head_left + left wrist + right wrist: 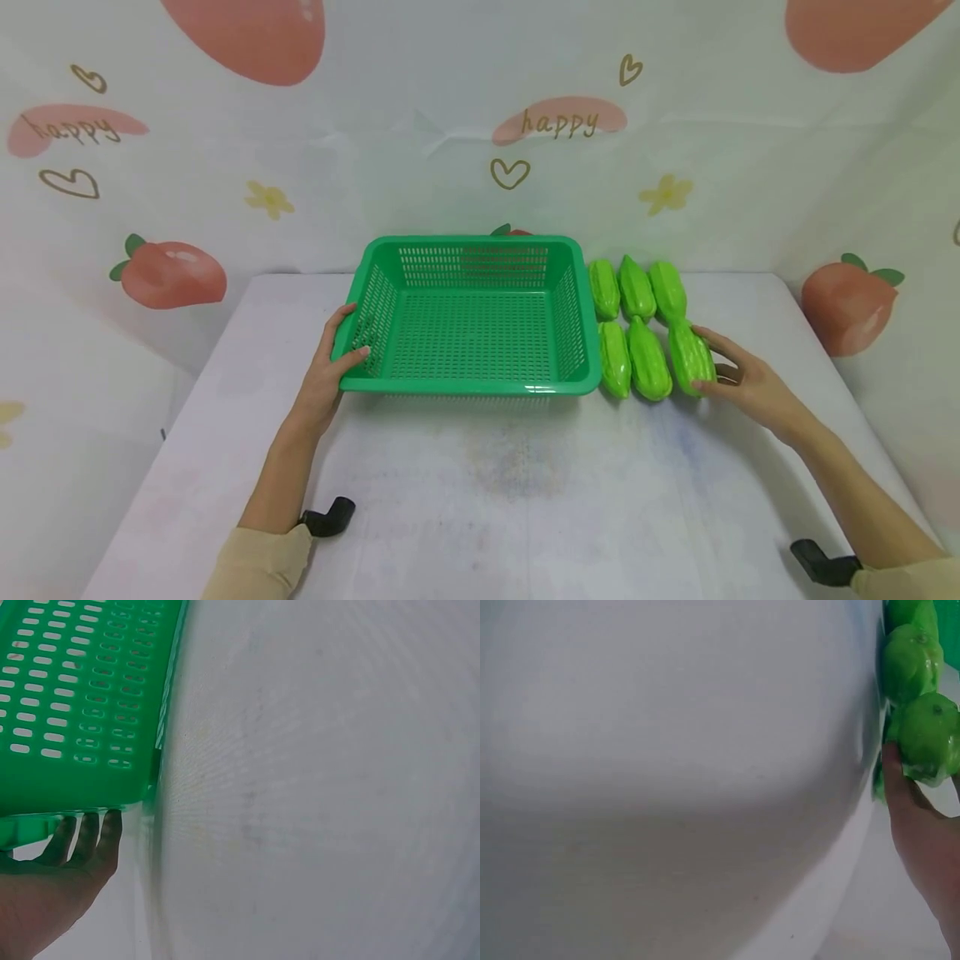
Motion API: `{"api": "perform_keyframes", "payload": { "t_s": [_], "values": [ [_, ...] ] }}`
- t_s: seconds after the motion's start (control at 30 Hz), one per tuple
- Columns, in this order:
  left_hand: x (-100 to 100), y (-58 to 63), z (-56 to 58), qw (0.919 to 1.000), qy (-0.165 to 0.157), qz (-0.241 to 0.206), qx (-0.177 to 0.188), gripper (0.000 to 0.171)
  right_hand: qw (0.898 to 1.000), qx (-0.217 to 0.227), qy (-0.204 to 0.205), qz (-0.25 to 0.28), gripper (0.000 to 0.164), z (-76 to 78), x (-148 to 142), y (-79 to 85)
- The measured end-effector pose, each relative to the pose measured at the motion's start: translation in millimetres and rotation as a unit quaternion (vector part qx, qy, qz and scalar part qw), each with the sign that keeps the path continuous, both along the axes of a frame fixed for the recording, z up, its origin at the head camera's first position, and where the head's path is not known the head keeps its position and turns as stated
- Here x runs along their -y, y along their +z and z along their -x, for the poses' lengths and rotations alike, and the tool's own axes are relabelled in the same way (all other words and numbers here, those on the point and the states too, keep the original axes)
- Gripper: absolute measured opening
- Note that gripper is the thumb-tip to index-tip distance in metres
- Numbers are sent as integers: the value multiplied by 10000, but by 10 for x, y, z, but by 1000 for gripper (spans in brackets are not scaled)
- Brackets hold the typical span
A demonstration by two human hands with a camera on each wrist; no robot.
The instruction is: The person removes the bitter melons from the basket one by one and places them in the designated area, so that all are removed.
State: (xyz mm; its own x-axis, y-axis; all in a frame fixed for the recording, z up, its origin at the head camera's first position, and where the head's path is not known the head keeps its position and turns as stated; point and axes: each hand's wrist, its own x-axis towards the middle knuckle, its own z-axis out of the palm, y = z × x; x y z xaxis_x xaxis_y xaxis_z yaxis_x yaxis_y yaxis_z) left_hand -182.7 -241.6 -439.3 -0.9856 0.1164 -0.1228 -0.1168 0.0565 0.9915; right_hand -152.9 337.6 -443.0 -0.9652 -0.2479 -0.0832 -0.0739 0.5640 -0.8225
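Note:
A green plastic basket (468, 387) with slotted walls and floor stands on the table, with nothing in it. My left hand (324, 379) grips its left side, thumb over the rim and fingers outside; in the left wrist view the fingers (88, 840) sit under the rim. Right of the basket, glossy light-green ribbed gourds lie in two rows. My right hand (753, 390) holds the near-right ribbed gourd (692, 358) between thumb and fingers. Beside that one lie another gourd (649, 362) and a third (615, 360), close to the basket wall.
The back row of gourds (637, 287) lies right behind the front one, near the table's far edge. White table surface (517, 500) stretches in front of the basket. A printed cloth (420, 150) hangs behind. A black wrist mount (328, 518) sticks out at the left sleeve.

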Motion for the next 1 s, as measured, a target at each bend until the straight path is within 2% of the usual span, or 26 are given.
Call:
{"api": "perform_keyframes", "payload": {
  "t_s": [0.27, 0.63, 1.0],
  "values": [
    [-5, 26, -11, 10000, 28, -5, 19, 67, 9995, -94, 14, -307, 79, 15, -20, -90],
    [1, 25, -20, 10000, 75, -9, 22, 67, 9989, 257, 167, -364, 81, 61, -5, -96],
    [5, -12, -1, 10000, 41, 9, -20, 68, 9981, 429, 40, -447, 84, 65, -9, -93]
  ]
}}
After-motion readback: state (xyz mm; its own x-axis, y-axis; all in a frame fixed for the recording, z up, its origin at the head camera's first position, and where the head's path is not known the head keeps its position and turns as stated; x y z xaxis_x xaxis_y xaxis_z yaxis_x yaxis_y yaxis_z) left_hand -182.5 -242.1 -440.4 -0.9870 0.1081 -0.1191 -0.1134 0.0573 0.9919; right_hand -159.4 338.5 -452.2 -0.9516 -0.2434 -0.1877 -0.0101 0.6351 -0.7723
